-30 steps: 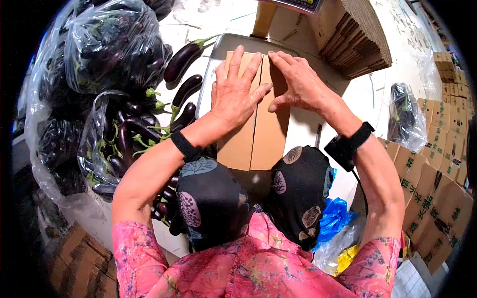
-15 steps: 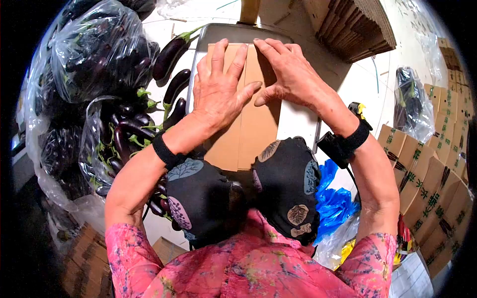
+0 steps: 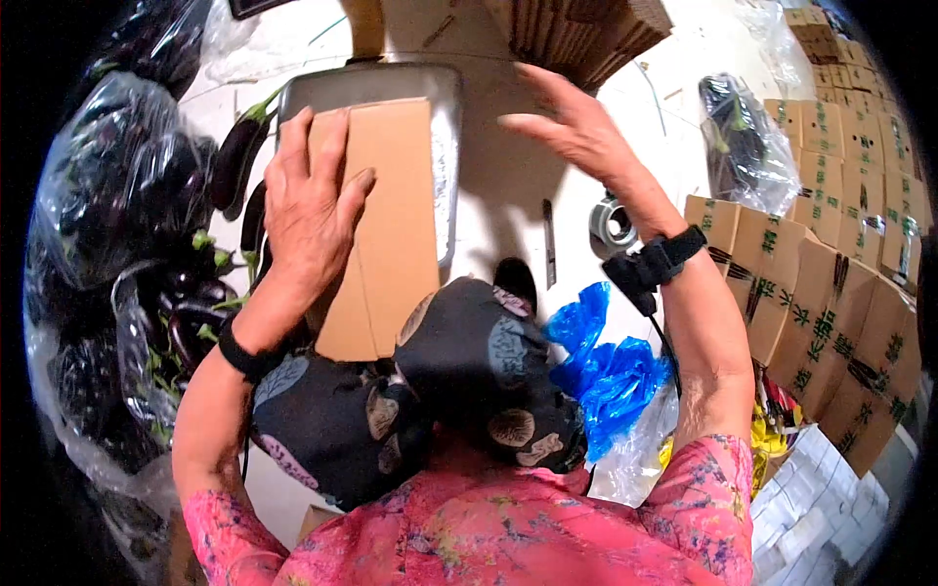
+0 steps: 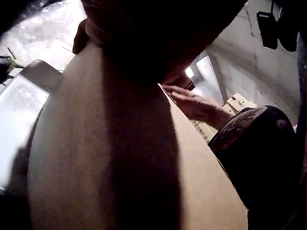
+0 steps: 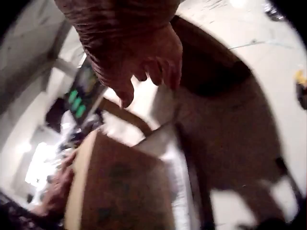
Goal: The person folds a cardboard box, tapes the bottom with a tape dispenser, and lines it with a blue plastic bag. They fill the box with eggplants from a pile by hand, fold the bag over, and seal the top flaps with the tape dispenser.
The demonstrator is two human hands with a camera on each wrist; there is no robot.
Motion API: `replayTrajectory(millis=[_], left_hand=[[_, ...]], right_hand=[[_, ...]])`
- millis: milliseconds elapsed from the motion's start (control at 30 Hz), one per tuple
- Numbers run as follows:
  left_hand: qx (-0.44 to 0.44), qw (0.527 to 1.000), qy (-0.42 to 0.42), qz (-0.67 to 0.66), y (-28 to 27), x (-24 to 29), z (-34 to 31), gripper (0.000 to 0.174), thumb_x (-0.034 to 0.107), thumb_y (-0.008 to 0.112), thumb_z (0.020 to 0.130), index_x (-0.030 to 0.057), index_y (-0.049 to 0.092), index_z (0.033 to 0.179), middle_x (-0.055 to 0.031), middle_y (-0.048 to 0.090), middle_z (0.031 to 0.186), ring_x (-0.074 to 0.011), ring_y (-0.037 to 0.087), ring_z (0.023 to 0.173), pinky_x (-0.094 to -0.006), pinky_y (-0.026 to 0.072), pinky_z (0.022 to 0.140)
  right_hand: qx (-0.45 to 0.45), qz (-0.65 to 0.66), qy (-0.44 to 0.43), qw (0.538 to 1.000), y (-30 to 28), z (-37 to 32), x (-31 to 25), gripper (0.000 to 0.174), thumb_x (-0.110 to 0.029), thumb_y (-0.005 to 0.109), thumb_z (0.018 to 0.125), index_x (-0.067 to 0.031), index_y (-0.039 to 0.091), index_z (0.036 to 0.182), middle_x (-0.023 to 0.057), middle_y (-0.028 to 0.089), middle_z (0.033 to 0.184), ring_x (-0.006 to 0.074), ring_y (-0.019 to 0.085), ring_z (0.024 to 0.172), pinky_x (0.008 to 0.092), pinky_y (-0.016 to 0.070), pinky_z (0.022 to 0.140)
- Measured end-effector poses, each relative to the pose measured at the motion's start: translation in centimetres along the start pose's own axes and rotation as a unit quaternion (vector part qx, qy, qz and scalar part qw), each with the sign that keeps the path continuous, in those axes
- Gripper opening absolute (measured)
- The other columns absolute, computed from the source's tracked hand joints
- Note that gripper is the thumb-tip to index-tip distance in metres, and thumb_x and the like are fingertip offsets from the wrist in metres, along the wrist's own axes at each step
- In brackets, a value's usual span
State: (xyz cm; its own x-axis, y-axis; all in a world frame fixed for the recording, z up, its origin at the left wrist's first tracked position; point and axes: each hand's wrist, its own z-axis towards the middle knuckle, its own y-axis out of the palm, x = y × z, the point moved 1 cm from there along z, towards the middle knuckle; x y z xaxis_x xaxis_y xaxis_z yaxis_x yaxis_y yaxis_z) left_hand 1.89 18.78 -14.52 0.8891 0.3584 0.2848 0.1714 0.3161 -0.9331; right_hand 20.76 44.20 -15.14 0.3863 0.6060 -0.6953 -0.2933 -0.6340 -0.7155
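Observation:
A closed brown cardboard box (image 3: pixel 396 195) lies on a grey metal platform (image 3: pixel 445 93), its two top flaps meeting along a seam. My left hand (image 3: pixel 315 210) rests on the box's left side with fingers spread and nearly straight. To the right of the box, my right hand (image 3: pixel 581 132) is held in the air, thumb apart from the fingers, with nothing in it. In the right wrist view that hand (image 5: pixel 148 57) hangs beyond the box (image 5: pixel 129 187). A grey ring-shaped roll (image 3: pixel 614 227) is on the floor below my right forearm.
Loose eggplants (image 3: pixel 234 161) and clear bags of eggplants (image 3: pixel 127 166) lie at left. Folded cardboard (image 3: pixel 586 39) stands at the back. Blue plastic (image 3: pixel 616 391) is by my knee; a bagged eggplant bundle (image 3: pixel 743 142) and printed cartons (image 3: pixel 821 322) are at right. A green-digit display (image 5: pixel 76 103) shows.
My right hand has lifted off the box and moved right. The left hand stays on the box. The head view has swung right, bringing the grey roll into sight.

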Motion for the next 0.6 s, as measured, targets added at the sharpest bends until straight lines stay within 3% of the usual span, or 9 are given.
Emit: replayTrajectory(millis=[67, 133, 200, 267, 400, 433, 533, 567, 600], left_hand=[[-0.029, 1.0, -0.011, 0.007, -0.2, 0.2, 0.2, 0.06, 0.027, 0.06, 0.09, 0.015, 0.039, 0.145, -0.0189, 0.032, 0.149, -0.0409, 0.04, 0.128, -0.0458, 0.036, 0.105], [-0.038, 0.999, -0.023, -0.009, -0.3, 0.4, 0.3, 0.059, 0.025, 0.059, 0.091, 0.0151, 0.039, 0.145, -0.0189, 0.032, 0.149, -0.0415, 0.04, 0.128, -0.0458, 0.0354, 0.105], [-0.047, 0.998, -0.033, -0.026, -0.5, 0.5, 0.5, 0.059, 0.024, 0.059, 0.091, 0.0153, 0.039, 0.145, -0.0186, 0.031, 0.15, -0.0414, 0.039, 0.128, -0.0456, 0.0351, 0.106], [-0.06, 0.997, -0.042, -0.029, -0.7, 0.3, 0.6, 0.059, 0.026, 0.057, 0.091, 0.0154, 0.039, 0.146, -0.0181, 0.031, 0.15, -0.0401, 0.038, 0.129, -0.0464, 0.0335, 0.107], [-0.081, 0.996, -0.024, 0.004, -0.6, -0.3, 1.9, 0.062, 0.03, 0.061, 0.087, 0.0152, 0.041, 0.144, -0.0187, 0.036, 0.142, -0.0386, 0.037, 0.127, -0.0459, 0.032, 0.108], [-0.083, 0.996, -0.028, 0.008, -0.5, -0.5, 1.9, 0.063, 0.03, 0.063, 0.086, 0.0159, 0.041, 0.144, -0.0188, 0.037, 0.141, -0.0387, 0.037, 0.127, -0.0457, 0.0324, 0.108], [-0.074, 0.997, -0.018, 0.015, -0.6, -0.3, 2.0, 0.066, 0.032, 0.067, 0.083, 0.0176, 0.043, 0.143, -0.0185, 0.039, 0.137, -0.039, 0.039, 0.124, -0.0457, 0.0352, 0.106], [-0.078, 0.997, -0.023, 0.003, -0.9, 0.2, 2.2, 0.065, 0.033, 0.067, 0.084, 0.0172, 0.043, 0.142, -0.0181, 0.038, 0.136, -0.0386, 0.041, 0.122, -0.0457, 0.039, 0.102], [-0.061, 0.998, 0.0, 0.029, -0.6, -0.2, 2.1, 0.063, 0.042, 0.067, 0.084, 0.0197, 0.045, 0.14, -0.0162, 0.039, 0.134, -0.0369, 0.042, 0.117, -0.044, 0.0495, 0.087]], right_hand=[[0.06, -0.013, 0.187, 0.98, -3.5, -4.2, 6.4, 0.064, -0.041, 0.069, 0.085, 0.0014, 0.054, 0.131, 0.025, 0.058, 0.129, 0.0358, 0.055, 0.123, 0.0405, 0.0436, 0.104], [0.061, -0.163, 0.266, 0.948, -4.2, -10.1, 16.1, 0.061, -0.035, 0.07, 0.081, 0.0018, 0.056, 0.127, 0.0252, 0.059, 0.127, 0.0374, 0.057, 0.12, 0.042, 0.0446, 0.103], [0.031, -0.202, 0.361, 0.91, -3.1, -15.4, 20.2, 0.06, -0.03, 0.071, 0.077, 0.0006, 0.057, 0.126, 0.0253, 0.061, 0.122, 0.0387, 0.058, 0.116, 0.0433, 0.046, 0.099], [0.032, -0.182, 0.41, 0.893, -1.4, -18.9, 21.7, 0.066, -0.022, 0.075, 0.071, -0.0001, 0.053, 0.129, 0.0243, 0.063, 0.118, 0.0394, 0.058, 0.113, 0.0435, 0.0462, 0.099], [0.096, -0.212, 0.385, 0.893, 1.9, -22.6, 25.9, 0.082, -0.024, 0.081, 0.068, -0.0027, 0.043, 0.137, 0.0243, 0.061, 0.12, 0.0392, 0.057, 0.116, 0.0437, 0.0465, 0.099], [0.058, -0.129, 0.459, 0.877, 1.6, -21.2, 24.4, 0.083, -0.025, 0.084, 0.067, -0.0007, 0.044, 0.135, 0.0245, 0.059, 0.123, 0.039, 0.056, 0.117, 0.0433, 0.0457, 0.1], [0.03, -0.192, 0.489, 0.85, 3.7, -20.8, 26.9, 0.074, -0.033, 0.083, 0.07, -0.0021, 0.047, 0.126, 0.021, 0.06, 0.123, 0.0373, 0.057, 0.115, 0.0443, 0.0489, 0.094], [0.032, -0.223, 0.535, 0.814, 3.4, -19.2, 24.4, 0.069, -0.035, 0.083, 0.07, -0.0027, 0.047, 0.119, 0.0213, 0.059, 0.123, 0.0367, 0.058, 0.115, 0.0467, 0.0489, 0.092], [0.055, -0.261, 0.504, 0.821, 3.8, -19.4, 25.0, 0.066, -0.037, 0.083, 0.07, -0.0038, 0.046, 0.114, 0.0213, 0.061, 0.12, 0.0382, 0.059, 0.111, 0.0492, 0.0499, 0.088]])
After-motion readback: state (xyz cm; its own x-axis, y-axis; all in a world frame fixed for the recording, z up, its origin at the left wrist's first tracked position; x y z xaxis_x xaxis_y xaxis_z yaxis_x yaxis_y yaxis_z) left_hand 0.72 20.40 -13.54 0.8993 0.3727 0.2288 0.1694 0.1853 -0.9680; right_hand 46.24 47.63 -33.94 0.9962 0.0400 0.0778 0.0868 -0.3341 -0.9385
